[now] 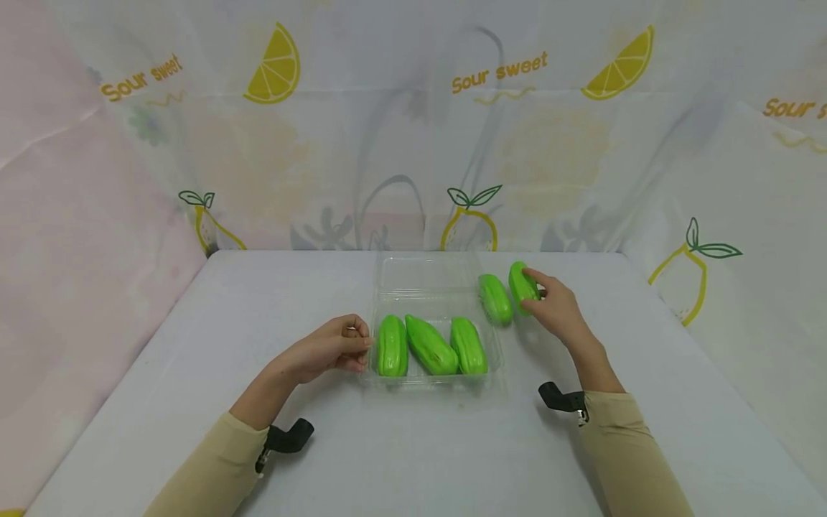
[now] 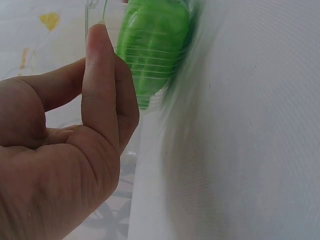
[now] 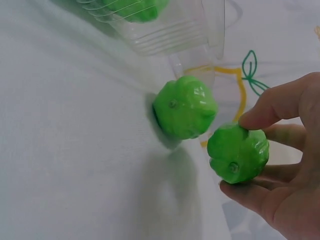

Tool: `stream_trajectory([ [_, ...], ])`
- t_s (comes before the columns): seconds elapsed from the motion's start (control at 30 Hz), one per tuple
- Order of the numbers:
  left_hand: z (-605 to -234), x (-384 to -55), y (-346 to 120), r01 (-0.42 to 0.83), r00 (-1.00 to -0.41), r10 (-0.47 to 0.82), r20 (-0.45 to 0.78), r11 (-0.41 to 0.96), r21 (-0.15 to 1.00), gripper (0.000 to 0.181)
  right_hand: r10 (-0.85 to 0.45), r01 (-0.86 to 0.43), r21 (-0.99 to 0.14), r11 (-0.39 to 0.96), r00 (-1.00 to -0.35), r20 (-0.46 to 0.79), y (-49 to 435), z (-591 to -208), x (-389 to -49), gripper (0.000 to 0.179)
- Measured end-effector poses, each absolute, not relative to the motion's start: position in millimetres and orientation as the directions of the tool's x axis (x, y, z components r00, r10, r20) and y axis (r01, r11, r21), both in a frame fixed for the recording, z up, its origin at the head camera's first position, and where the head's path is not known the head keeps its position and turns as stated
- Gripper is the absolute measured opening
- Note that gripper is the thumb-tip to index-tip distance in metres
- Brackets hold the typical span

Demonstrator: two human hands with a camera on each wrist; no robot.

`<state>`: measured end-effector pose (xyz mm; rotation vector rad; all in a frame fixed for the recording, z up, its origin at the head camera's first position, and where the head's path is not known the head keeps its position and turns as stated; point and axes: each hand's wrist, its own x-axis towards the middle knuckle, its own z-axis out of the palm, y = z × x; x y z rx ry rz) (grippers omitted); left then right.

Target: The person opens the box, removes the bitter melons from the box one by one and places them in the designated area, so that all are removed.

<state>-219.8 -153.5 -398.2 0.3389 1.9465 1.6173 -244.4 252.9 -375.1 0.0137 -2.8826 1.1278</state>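
A clear plastic clamshell box [image 1: 484, 384] sits on the table with its lid [image 1: 426, 274] laid back. Three green, ribbed, elongated fruits, one of them the middle fruit [image 1: 431, 347], lie side by side inside. My left hand [image 1: 332, 348] pinches the box's left rim between thumb and fingers; in the left wrist view that hand [image 2: 95, 115] is at the clear edge. With thumb and fingers, my right hand [image 1: 558, 309] grips another such green fruit [image 3: 237, 152], held just off the table. Beside it, a further green fruit [image 1: 495, 299] rests near the box's right side.
A white tabletop [image 1: 439, 459] lies under everything. Printed cloth [image 1: 413, 143] with lemon drawings hangs behind and at the sides. Black wrist cameras sit on both sleeves, the left camera [image 1: 291, 436] and the right camera [image 1: 561, 397].
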Motion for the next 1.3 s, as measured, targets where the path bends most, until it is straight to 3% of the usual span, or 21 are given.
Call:
stream_trajectory([
  [1.3,-396,-219,-153,-0.165,-0.801,0.531,-0.276,0.247,0.955,0.020,0.009,0.045,-0.663,0.748,-0.998,-0.057,255,-393,-251,0.070],
])
